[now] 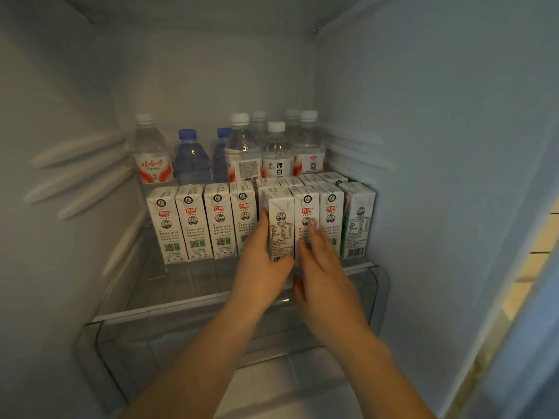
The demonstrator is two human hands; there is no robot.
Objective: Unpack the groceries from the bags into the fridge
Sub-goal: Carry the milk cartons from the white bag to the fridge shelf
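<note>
Both forearms were extended over the clear drawer [378,285] onto the glass shelf [181,285] of the fridge [423,146]. A milk carton [281,225] was clasped by the left hand [260,264], fingers along its left side and thumb at its lower front. The right hand [320,261] was laid flat, fingers together, against the neighbouring carton [305,213]. A carton row [193,222] was aligned alongside, with water bottles [242,146] ranged behind.

cartons [233,222] front row on shelf [169,285] | bottles [242,149] behind (upright)
</note>
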